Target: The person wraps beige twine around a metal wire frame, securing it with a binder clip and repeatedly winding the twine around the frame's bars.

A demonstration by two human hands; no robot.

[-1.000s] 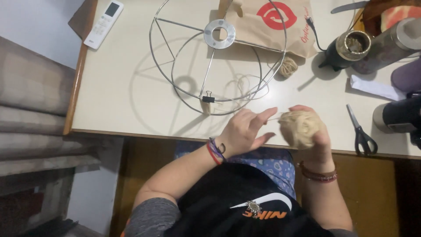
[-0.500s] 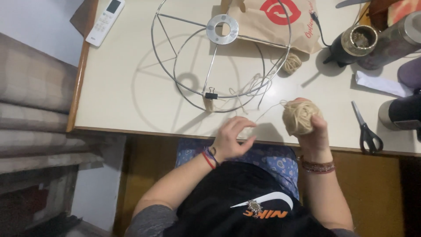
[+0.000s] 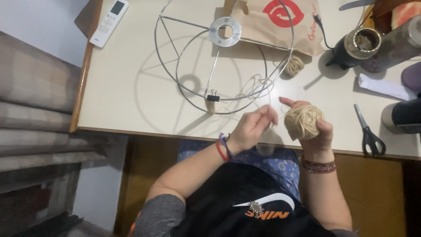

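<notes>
Nearest the body, the ball of twine (image 3: 302,121) is gripped in the right hand (image 3: 312,127), fingers curled around it and thumb out, just over the near edge of the table (image 3: 131,87). Beside it, a strand is pinched between the closed fingertips of the left hand (image 3: 252,127); the strand itself is thin and hard to trace here. Further out, loose twine (image 3: 256,85) is seen looped at the lower ring of the wire lampshade frame (image 3: 223,57), where a small black binder clip (image 3: 212,97) is fastened. For a tidy wrap, it seems the strand would best be kept taut and fed off the ball evenly, with turns laid touching along the wire. Off to the right, scissors (image 3: 368,131) are lying near the edge. Beyond the frame, a smaller twine ball (image 3: 294,66), a paper bag (image 3: 274,19) and a white remote (image 3: 108,23) are spotted.
</notes>
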